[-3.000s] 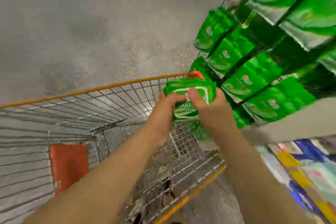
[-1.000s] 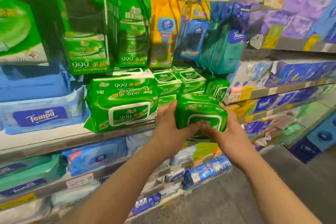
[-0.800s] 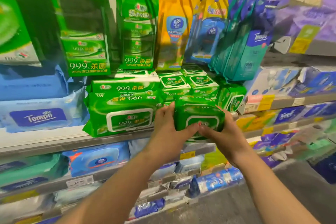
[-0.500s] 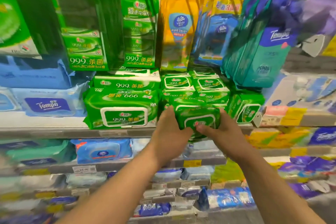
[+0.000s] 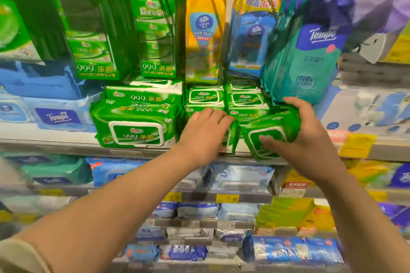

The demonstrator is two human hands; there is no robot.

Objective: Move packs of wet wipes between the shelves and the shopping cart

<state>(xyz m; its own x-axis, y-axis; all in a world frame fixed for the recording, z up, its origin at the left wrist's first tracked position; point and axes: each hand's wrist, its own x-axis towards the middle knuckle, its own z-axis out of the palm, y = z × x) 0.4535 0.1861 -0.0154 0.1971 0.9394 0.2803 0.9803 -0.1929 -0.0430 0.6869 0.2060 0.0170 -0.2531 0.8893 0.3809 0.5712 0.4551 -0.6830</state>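
The right hand (image 5: 310, 139) sits right of the middle of the frame. It is wrapped around a small green pack of wet wipes (image 5: 269, 133), with the thumb on the front by the white-edged lid and the other fingers curled over the top and far side. The pack is tilted, its front leaning toward the camera, and its bottom edge is down at the front lip of the shelf (image 5: 66, 144).

The left hand (image 5: 205, 133) is in the middle of the frame. Its fingers are spread flat and rest on another small green pack (image 5: 230, 137) that stands on the shelf, just left of the held one. The fingers are not closed around it (they only lie on top).

Behind both hands are stacks of small green packs (image 5: 204, 96). To the left lies a big green pack (image 5: 133, 126) with a wide lid, and one more like it lies on top. A blue Tempo pack (image 5: 57, 116) lies at the left edge of the frame. Tall green bags (image 5: 93, 29) hang in the upper left, a yellow bag (image 5: 204, 29) hangs at the top middle, and teal Tempo bags (image 5: 310, 51) hang in the upper right. Lower shelves hold blurry blue and white packs (image 5: 239, 177).
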